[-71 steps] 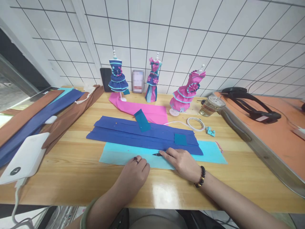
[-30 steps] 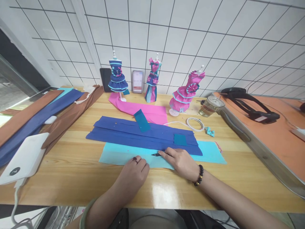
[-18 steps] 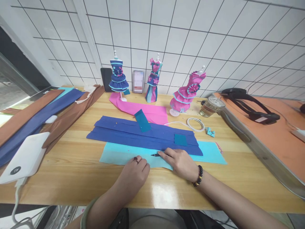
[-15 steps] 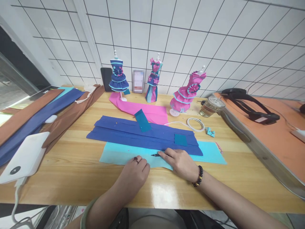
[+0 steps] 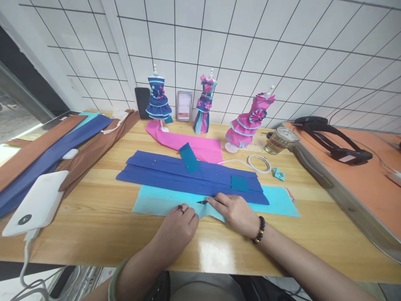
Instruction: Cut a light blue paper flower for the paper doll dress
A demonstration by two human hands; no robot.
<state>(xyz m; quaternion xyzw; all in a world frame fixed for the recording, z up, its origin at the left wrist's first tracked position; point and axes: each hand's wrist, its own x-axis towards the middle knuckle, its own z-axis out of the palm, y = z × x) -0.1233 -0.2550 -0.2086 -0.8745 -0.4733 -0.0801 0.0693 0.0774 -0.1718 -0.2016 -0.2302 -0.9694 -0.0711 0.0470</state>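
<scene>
A light turquoise fabric strip (image 5: 153,200) lies along the front of the table, partly under wide dark blue fabric (image 5: 163,173). My left hand (image 5: 180,223) is closed at the strip's front edge, its fingers curled over the cloth. My right hand (image 5: 236,213) is wrapped round a small tool with a dark pointed tip (image 5: 202,202); the rest of that tool is hidden in the palm. The tip points left across the turquoise cloth, which rises in a fold between both hands. Two teal fabric pieces (image 5: 189,158) rest on the blue fabric.
Three miniature dress forms (image 5: 158,100) stand at the back by the tiled wall. Pink fabric (image 5: 200,146), a roll of white tape (image 5: 259,164), a turquoise clip (image 5: 278,174) and a lidded glass (image 5: 278,142) sit nearby. At left are brown fabric (image 5: 100,146) and a white power bank (image 5: 36,202).
The turquoise cloth between my hands has bunched up a little more. The dark tip and my right hand have shifted slightly left. The whole view has tilted slightly.
</scene>
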